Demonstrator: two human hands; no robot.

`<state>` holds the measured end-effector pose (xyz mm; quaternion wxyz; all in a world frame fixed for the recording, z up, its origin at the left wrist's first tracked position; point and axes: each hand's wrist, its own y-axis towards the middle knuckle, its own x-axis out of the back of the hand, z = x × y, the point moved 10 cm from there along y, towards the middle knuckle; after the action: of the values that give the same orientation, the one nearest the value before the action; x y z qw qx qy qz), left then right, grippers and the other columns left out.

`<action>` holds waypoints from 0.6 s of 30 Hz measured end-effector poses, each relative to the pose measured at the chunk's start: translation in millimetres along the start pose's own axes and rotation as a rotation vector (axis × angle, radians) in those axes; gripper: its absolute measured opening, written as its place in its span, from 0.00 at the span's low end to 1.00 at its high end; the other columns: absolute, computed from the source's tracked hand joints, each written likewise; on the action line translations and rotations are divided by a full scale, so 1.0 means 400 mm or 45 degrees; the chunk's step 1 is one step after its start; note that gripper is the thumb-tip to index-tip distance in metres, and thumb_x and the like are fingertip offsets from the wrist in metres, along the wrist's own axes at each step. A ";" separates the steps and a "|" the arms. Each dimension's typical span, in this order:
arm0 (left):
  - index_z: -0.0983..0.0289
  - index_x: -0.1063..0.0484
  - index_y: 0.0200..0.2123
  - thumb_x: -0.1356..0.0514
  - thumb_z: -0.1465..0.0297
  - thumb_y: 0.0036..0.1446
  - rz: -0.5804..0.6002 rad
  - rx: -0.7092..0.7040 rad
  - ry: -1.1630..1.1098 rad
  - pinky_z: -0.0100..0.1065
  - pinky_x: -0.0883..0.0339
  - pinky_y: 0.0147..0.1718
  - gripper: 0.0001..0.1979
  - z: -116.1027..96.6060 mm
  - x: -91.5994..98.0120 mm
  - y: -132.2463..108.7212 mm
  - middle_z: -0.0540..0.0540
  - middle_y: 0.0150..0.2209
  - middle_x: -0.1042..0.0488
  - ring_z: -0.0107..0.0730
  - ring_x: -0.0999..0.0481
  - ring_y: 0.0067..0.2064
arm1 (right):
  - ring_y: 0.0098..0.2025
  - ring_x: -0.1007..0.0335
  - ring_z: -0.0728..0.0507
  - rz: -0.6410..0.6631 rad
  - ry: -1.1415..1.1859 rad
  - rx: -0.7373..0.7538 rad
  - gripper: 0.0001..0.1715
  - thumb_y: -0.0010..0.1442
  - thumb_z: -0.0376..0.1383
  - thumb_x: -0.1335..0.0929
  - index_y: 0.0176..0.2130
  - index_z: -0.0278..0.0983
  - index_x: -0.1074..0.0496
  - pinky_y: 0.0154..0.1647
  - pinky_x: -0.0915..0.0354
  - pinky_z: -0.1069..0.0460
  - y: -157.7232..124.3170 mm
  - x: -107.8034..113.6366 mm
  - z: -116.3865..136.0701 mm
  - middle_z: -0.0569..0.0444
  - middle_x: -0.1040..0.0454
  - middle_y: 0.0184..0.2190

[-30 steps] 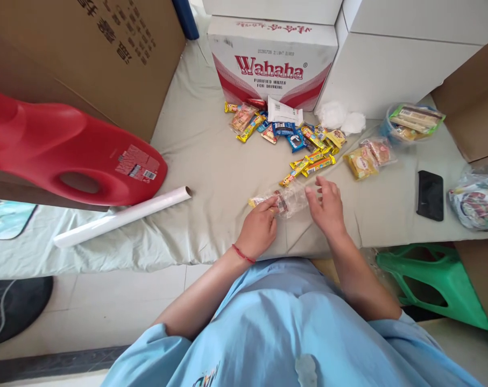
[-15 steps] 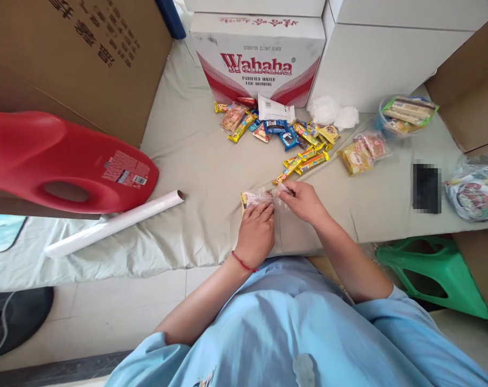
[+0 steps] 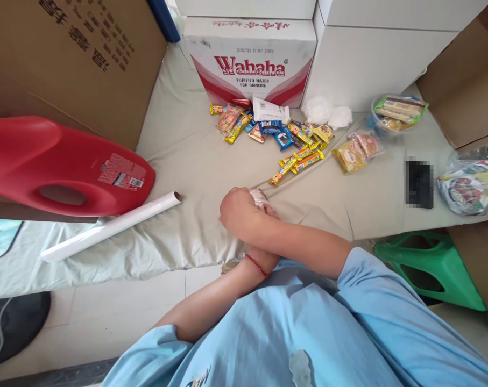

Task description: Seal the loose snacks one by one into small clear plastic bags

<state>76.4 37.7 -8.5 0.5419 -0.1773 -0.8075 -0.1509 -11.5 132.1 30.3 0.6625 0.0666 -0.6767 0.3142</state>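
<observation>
Showing beside right hand (image 3: pixel 238 215): wrapped packet (image 3: pixel 259 197), mostly covered; long axis unclear.

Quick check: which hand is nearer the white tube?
Right. The right hand is nearer, to the right of the white tube and apart from it. The left hand, partly hidden under the right forearm, sits farther right.

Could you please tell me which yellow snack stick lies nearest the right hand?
The front-left yellow stick, in the trio nearest the person: its lower end reaches closest to the right hand, while the other two lie farther back.
</observation>
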 end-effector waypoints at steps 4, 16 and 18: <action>0.66 0.33 0.64 0.54 0.75 0.70 0.182 -0.002 0.016 0.64 0.44 0.68 0.23 -0.018 -0.004 -0.031 0.67 0.60 0.25 0.54 0.32 0.68 | 0.48 0.25 0.37 0.034 -0.068 0.019 0.16 0.59 0.22 0.33 0.46 0.26 0.22 0.45 0.30 0.45 -0.017 -0.022 0.010 0.35 0.21 0.45; 0.62 0.24 0.53 0.46 0.71 0.70 0.504 -0.569 -0.647 0.40 0.25 0.56 0.14 -0.043 0.227 -0.133 0.60 0.55 0.21 0.40 0.20 0.56 | 0.53 0.36 0.34 -0.329 0.024 0.080 0.15 0.70 0.30 0.38 0.46 0.34 0.22 0.50 0.35 0.40 -0.157 -0.041 -0.046 0.40 0.28 0.50; 0.61 0.27 0.57 0.45 0.74 0.69 0.334 -0.618 -0.810 0.38 0.26 0.57 0.16 -0.055 0.322 -0.117 0.60 0.57 0.22 0.37 0.21 0.57 | 0.53 0.37 0.34 -0.369 0.044 0.096 0.16 0.72 0.31 0.39 0.47 0.35 0.23 0.50 0.36 0.40 -0.169 -0.042 -0.063 0.41 0.28 0.50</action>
<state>28.4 2.2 116.7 0.2228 -0.4391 -0.8461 -0.2043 46.2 86.0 35.6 0.7095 0.1830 -0.6362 0.2415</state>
